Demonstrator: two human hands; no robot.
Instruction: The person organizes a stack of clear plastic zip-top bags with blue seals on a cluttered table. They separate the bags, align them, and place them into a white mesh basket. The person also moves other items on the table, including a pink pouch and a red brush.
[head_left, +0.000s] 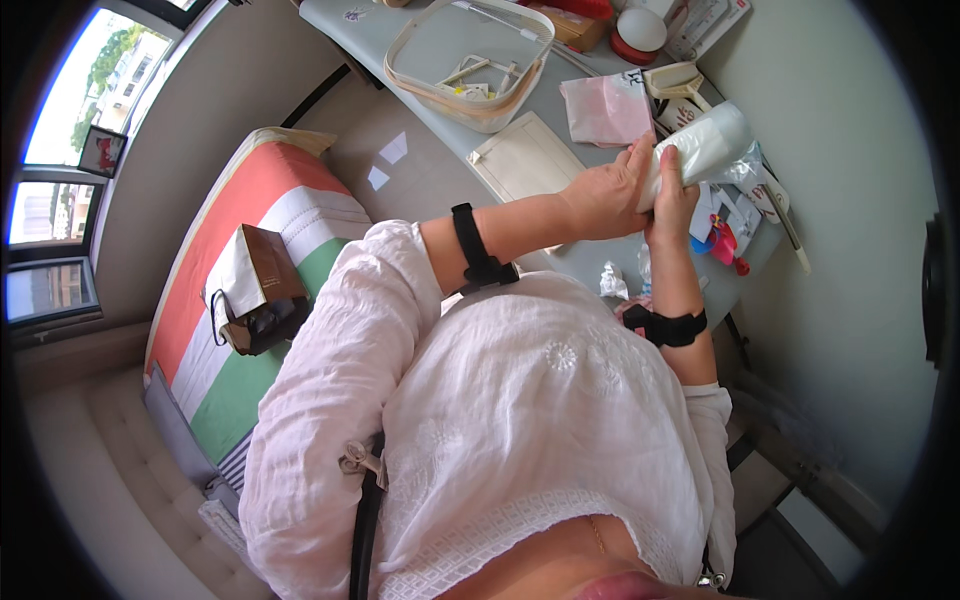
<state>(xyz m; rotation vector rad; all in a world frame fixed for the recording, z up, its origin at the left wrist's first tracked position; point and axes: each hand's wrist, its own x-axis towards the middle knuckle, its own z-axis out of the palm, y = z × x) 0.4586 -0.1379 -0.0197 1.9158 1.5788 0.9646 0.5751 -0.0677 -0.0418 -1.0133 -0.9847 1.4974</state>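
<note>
A white, roll-shaped bundle in thin plastic (701, 146) is held above the right side of the table, tilted up to the right. My left hand (611, 191) grips its lower left side, the fingers partly hidden behind one another. My right hand (673, 199) clasps the lower end from the right, with the thumb lying along the bundle. Just behind the hands, a pink flat plastic packet (606, 109) lies on the table. A cream flat board or folder (525, 159) lies to the left of it, partly beneath my left forearm.
On the grey table (442, 127) stands a white mesh basket (491, 112) with small items. A red and white round container (637, 37) is at the back. Crumpled white plastic (613, 280) and small colourful pieces (721, 240) lie nearer. A wall borders the right; a paper bag (262, 262) rests on the striped bed.
</note>
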